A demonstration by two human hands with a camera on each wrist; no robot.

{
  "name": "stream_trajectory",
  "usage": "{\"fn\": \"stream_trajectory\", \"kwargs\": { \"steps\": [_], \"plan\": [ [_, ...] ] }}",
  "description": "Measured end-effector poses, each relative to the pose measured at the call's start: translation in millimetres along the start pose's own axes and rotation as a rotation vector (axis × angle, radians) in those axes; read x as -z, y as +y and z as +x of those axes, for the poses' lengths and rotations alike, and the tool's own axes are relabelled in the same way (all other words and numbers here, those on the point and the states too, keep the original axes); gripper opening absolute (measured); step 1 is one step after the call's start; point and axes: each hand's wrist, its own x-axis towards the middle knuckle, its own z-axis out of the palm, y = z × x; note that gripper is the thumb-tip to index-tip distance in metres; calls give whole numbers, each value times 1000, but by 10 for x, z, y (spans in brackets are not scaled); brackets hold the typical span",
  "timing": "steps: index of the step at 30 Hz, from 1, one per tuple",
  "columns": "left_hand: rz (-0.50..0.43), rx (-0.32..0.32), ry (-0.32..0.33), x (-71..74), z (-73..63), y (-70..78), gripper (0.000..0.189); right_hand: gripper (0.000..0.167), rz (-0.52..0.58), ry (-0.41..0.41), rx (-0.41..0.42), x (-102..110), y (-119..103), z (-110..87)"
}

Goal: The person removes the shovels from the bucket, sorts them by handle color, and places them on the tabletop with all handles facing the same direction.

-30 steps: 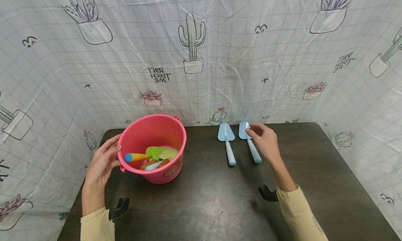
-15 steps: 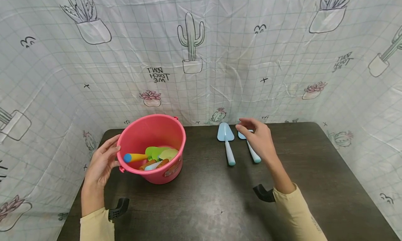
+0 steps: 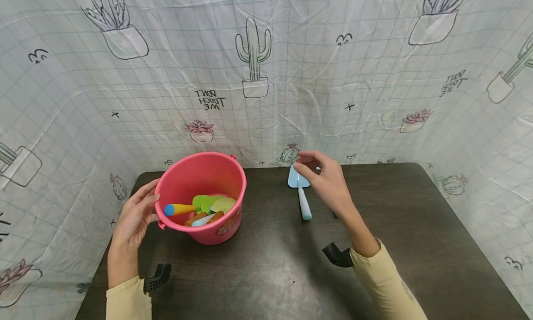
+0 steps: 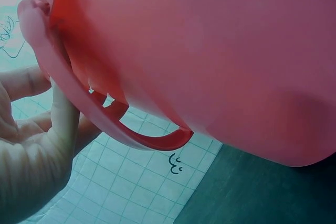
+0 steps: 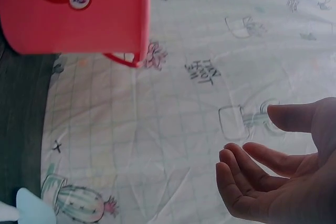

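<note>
A pink bucket (image 3: 212, 234) stands tilted toward me on the left of the table, with my left hand (image 3: 135, 213) gripping its rim. In the left wrist view the fingers (image 4: 63, 114) pass behind the bucket's handle (image 4: 100, 119). Inside lie a tool with a yellow handle (image 3: 183, 209), a green piece (image 3: 204, 202) and several other toy tools. My right hand (image 3: 326, 181) hovers over a light blue trowel (image 3: 304, 204), fingers loosely bent and holding nothing, and covers part of its blade. A second blue trowel is nearly all hidden behind that hand and forearm.
The dark wooden table (image 3: 266, 273) ends at the back against a white grid curtain (image 3: 312, 88) printed with cacti. The curtain also hangs along both sides. A black wrist mount sits on the left sleeve (image 3: 129, 299) and another on the right sleeve (image 3: 387, 278).
My right hand has moved left from over the second trowel to above the first one, now covering most of the second. The left hand and bucket have stayed in place.
</note>
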Motion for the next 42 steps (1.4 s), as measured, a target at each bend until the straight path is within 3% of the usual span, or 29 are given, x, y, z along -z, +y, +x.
{"fn": "stream_trajectory", "kwargs": {
  "steps": [10,20,28,42],
  "plan": [
    [11,7,4,5,6,-5,49,33,33,-39,44,-193,-259,36],
    [12,13,21,-4,11,-12,52,34,46,-85,143,-476,-446,76],
    [13,7,17,-5,-7,-21,55,34,83,-176,151,-765,-522,75],
    [-7,-20,-15,2,-18,-35,47,33,17,-350,163,-1178,-593,29]
  ]
}}
